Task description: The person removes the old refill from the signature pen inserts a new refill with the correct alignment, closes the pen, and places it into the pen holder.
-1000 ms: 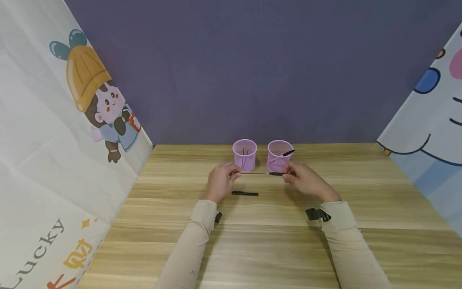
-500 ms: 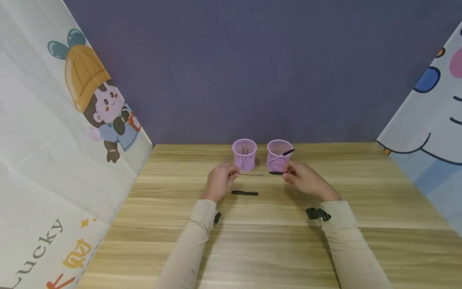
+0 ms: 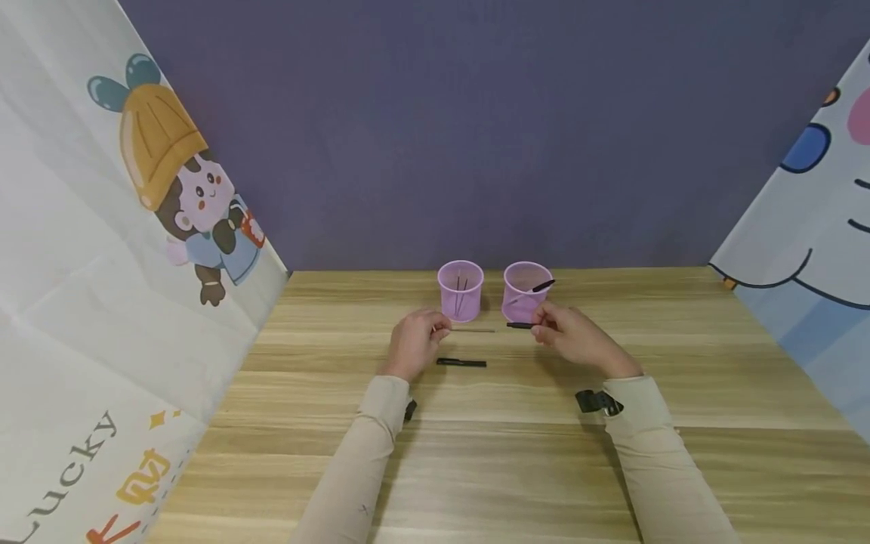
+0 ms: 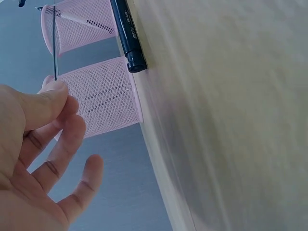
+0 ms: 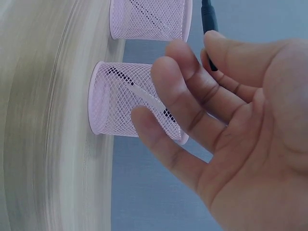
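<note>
My left hand [image 3: 416,341] pinches a thin pen refill [image 3: 473,329] between thumb and index finger. It points right, held level in front of the cups. In the left wrist view the refill [image 4: 54,45] is a slim dark rod, and the other fingers are loosely bent. My right hand [image 3: 578,341] pinches a short black pen part [image 3: 519,326], its free end facing the refill across a small gap. The right wrist view shows this black part [image 5: 209,19] as a tapered cylinder, partly hidden by the thumb. A black pen [image 3: 461,363] lies on the table below the refill.
Two pink mesh cups stand at the table's back: the left cup [image 3: 461,308] holds thin dark rods, the right cup [image 3: 523,310] a pen part with a black end [image 3: 543,286]. A dark panel [image 3: 476,136] rises behind the wooden table [image 3: 489,468].
The refill and the black part, joined end to end a second ago, are now apart. The refill's free end has drawn slightly left. Both hands stay nearly in place.
</note>
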Action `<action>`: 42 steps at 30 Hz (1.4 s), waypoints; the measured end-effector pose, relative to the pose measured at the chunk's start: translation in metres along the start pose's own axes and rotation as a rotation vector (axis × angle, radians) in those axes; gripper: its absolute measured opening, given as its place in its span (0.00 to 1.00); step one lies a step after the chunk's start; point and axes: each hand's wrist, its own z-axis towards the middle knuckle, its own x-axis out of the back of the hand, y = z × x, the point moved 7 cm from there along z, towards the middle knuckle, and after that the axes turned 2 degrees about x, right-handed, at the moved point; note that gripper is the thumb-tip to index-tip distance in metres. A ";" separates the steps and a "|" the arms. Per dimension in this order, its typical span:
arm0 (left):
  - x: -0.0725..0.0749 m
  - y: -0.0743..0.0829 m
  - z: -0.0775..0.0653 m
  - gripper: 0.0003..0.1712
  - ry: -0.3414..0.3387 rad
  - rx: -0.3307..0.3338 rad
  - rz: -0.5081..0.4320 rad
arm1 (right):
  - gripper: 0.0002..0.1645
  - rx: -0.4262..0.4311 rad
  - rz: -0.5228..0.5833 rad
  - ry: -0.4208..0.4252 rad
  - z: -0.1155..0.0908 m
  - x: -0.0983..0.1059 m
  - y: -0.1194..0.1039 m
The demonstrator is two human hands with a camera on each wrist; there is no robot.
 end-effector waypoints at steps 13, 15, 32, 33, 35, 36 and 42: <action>-0.002 -0.008 -0.003 0.04 -0.054 0.064 0.033 | 0.04 0.021 0.015 0.007 0.002 -0.003 -0.002; -0.001 -0.010 -0.003 0.03 -0.062 0.073 0.033 | 0.03 0.021 0.029 0.007 0.002 -0.004 -0.002; -0.003 -0.008 -0.002 0.02 -0.103 0.086 0.060 | 0.03 0.027 -0.027 0.061 0.002 0.003 -0.001; -0.003 -0.008 -0.002 0.02 -0.110 0.091 0.059 | 0.03 0.028 -0.030 0.064 0.002 0.004 -0.002; -0.003 -0.009 -0.001 0.03 -0.120 0.102 0.057 | 0.03 0.025 -0.032 0.070 0.003 0.004 -0.002; -0.003 -0.010 -0.001 0.03 -0.122 0.108 0.057 | 0.03 0.026 -0.032 0.070 0.003 0.004 -0.002; -0.007 -0.015 0.003 0.03 -0.144 0.106 0.075 | 0.03 0.029 -0.046 0.074 0.005 0.002 0.000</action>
